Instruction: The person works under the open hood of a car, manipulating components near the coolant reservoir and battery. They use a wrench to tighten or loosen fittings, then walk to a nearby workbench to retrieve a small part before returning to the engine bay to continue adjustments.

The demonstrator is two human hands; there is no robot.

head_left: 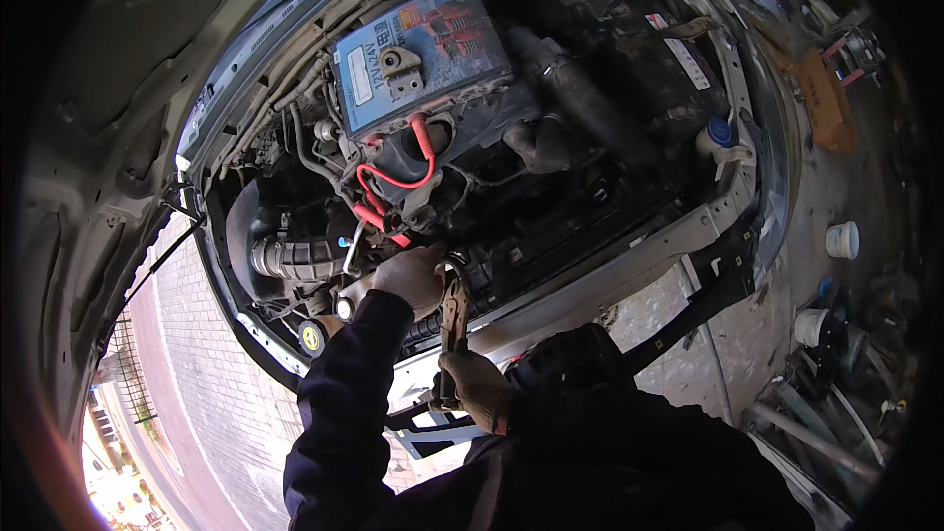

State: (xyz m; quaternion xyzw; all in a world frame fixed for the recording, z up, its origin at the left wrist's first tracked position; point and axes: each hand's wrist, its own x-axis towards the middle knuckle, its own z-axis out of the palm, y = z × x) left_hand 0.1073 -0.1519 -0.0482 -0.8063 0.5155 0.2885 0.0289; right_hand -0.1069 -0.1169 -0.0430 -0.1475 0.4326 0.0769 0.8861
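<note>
My right hand (479, 391), in a knitted work glove, grips the handles of worn metal pliers (454, 315). The jaws point forward, into the engine bay behind the front crossbar. Just left of the jaws is my gloved left hand (409, 277), its fingers curled down beside the jaw end. Whatever those fingers hold is hidden. Ahead of the left hand, a red cable (398, 184) with red sleeves loops down from a flat box with a blue printed top (423, 49). A metal bracket (400, 71) lies on that box. Near the left wrist sits a small tool with a blue end (345, 243).
The raised hood (118, 88) stands at left, with its thin prop rod (162, 261). A ribbed air hose (295, 259) and a yellow-centred cap (313, 336) are left of my arm. The metal crossbar (610, 285) runs rightward. Tools and a white bucket (842, 239) litter the floor.
</note>
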